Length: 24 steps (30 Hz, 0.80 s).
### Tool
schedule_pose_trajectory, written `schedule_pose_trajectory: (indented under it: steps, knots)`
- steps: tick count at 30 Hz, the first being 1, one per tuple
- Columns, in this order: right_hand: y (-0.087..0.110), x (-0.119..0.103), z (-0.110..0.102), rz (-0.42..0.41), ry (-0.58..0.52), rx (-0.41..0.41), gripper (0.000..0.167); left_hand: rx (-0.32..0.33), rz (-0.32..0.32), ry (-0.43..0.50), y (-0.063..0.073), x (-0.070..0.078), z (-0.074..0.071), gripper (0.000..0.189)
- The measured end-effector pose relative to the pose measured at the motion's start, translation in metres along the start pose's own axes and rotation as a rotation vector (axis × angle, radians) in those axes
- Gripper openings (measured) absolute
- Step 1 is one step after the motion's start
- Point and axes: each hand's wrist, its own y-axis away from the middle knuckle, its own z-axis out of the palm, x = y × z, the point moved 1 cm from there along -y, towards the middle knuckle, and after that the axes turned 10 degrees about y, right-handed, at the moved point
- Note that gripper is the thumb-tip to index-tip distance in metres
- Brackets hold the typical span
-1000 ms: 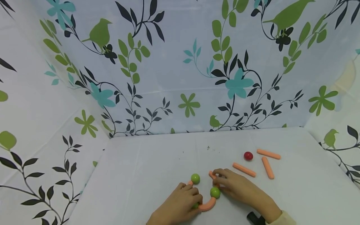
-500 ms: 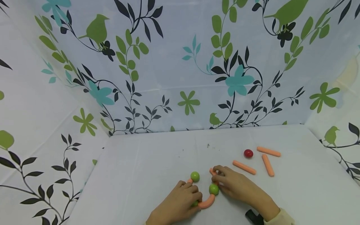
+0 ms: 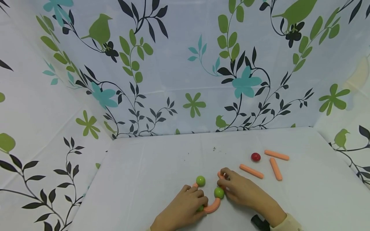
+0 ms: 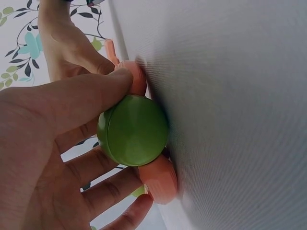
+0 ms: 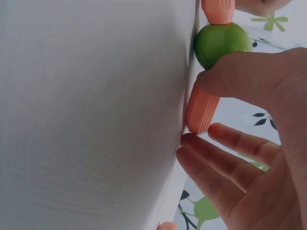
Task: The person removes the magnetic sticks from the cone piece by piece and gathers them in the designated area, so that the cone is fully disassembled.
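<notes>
Grip of the left hand [image 3: 185, 203] holds a near green ball [image 4: 134, 132], thumb on its joint with a curved orange rod [image 3: 212, 207]. That rod leads to a second green ball [image 3: 219, 193], where the right hand [image 3: 240, 189] pinches a ribbed orange rod [image 5: 202, 110]. Over the last second this ball has edged slightly leftward and the far end of its rod rightward, which looks like a small adjustment; every visible joint is intact. A third green ball [image 3: 200, 181] ends the left side. Beyond, three loose orange rods [image 3: 276, 169] and a red ball [image 3: 255, 157] lie on the white table [image 3: 144, 179], before a patterned cloth [image 3: 173, 70].
</notes>
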Motion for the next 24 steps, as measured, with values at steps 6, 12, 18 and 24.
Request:
schedule_pose_trajectory:
  steps: [6, 12, 18, 24]
  knots:
    - [-0.001, -0.003, 0.0, 0.031, -0.001, -0.02, 0.026, -0.002, 0.004, -0.011, 0.001, 0.001, -0.001, 0.021]
    - [-0.002, -0.008, 0.001, 0.051, 0.02, -0.018, 0.027, 0.016, 0.021, -0.029, 0.001, 0.001, -0.003, 0.021]
    - [-0.004, -0.012, 0.003, 0.071, 0.029, -0.024, 0.019, 0.021, 0.018, -0.036, 0.001, 0.003, -0.003, 0.021]
    - [-0.003, -0.011, 0.002, 0.089, 0.038, -0.026, 0.016, 0.012, 0.007, -0.032, 0.0, 0.002, -0.002, 0.021]
